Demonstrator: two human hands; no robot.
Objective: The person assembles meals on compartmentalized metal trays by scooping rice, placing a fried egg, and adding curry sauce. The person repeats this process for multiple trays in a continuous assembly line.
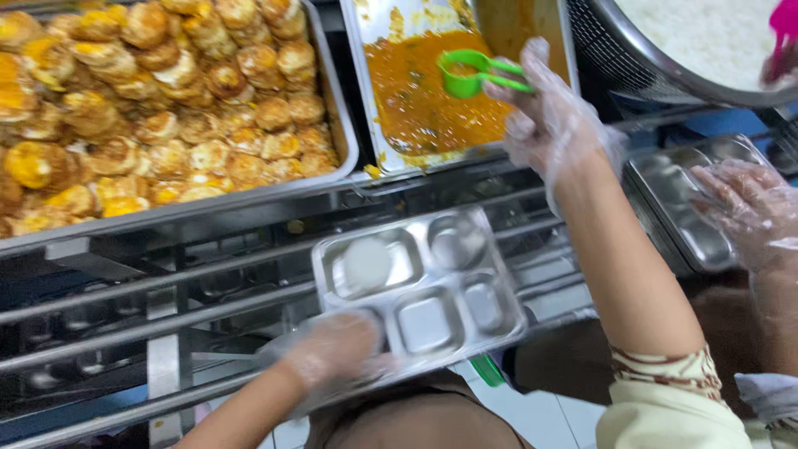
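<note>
A: What stands on the surface, starting with the biggest things?

B: The biggest is the pan of fried eggs (166, 108) at the left, heaped full. Beside it is the pan of orange sauce (432, 91), already partly scraped down, with bare metal showing at its top. At the top right is a large bowl of white rice (706, 41).

A: And the surface itself?

B: It is a rail of steel bars (125, 324), more like a serving line than a flat table. Below it I see pale floor tiles. The room looks like a canteen kitchen, but little of it shows.

A: How far is the filling of the tray?

B: The steel tray (420, 287) lies on the bars, near the middle. One compartment holds a round portion of rice (366, 264). The other compartments look empty, so I judge that the sauce and the egg are not yet served.

A: What do the hands do?

B: Both wear thin plastic gloves. The left hand (332, 349) is closed on the near corner of the tray. The right hand (549, 116) grips the handle of a green scoop (465, 73), which is over the sauce.

A: Is somebody else there?

B: Yes, another person's gloved hand (744, 208) rests at a second tray (690, 199) on the right.
</note>
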